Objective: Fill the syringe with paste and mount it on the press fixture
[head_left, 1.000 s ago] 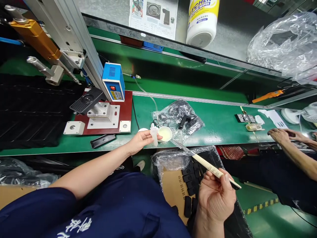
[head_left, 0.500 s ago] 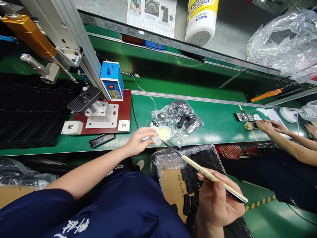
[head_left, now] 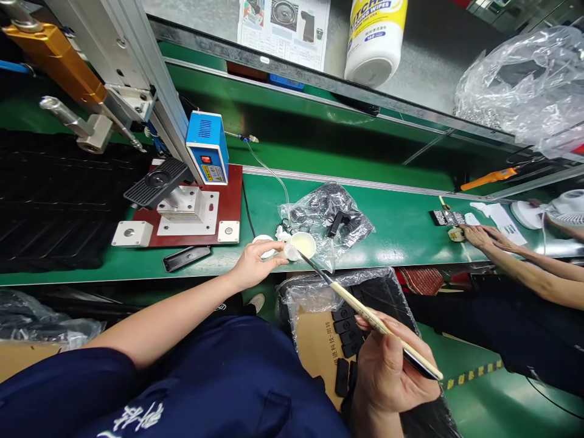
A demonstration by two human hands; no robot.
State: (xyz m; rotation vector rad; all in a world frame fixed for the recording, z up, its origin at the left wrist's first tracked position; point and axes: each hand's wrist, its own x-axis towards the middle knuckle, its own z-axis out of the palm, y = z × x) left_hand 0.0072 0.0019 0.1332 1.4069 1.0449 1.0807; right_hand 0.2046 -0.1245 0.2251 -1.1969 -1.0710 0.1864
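My left hand (head_left: 257, 263) is closed on a small translucent cup (head_left: 292, 252) just over the bench's front edge. Right beside it is a round white container (head_left: 305, 244) with pale yellow contents. My right hand (head_left: 395, 365) grips a long brush (head_left: 360, 307) with a cream handle; its dark tip points up and left to the container's near rim. Whether the tip touches the contents is too small to tell. A white round piece (head_left: 264, 240) shows behind my left fingers. A clear plastic bag of black parts (head_left: 335, 210) lies behind the container.
At left stand a press fixture (head_left: 187, 216) holding a black part, and a blue box (head_left: 207, 149). A black tray piece (head_left: 187, 258) lies on the green bench. Below the edge is a carton (head_left: 312, 340) of black parts. Another person's hands (head_left: 483, 237) work at right.
My right hand and the brush have shifted slightly left and down. The small cup in my left hand has moved up a little and tilted differently. The other person's hands have moved slightly left.
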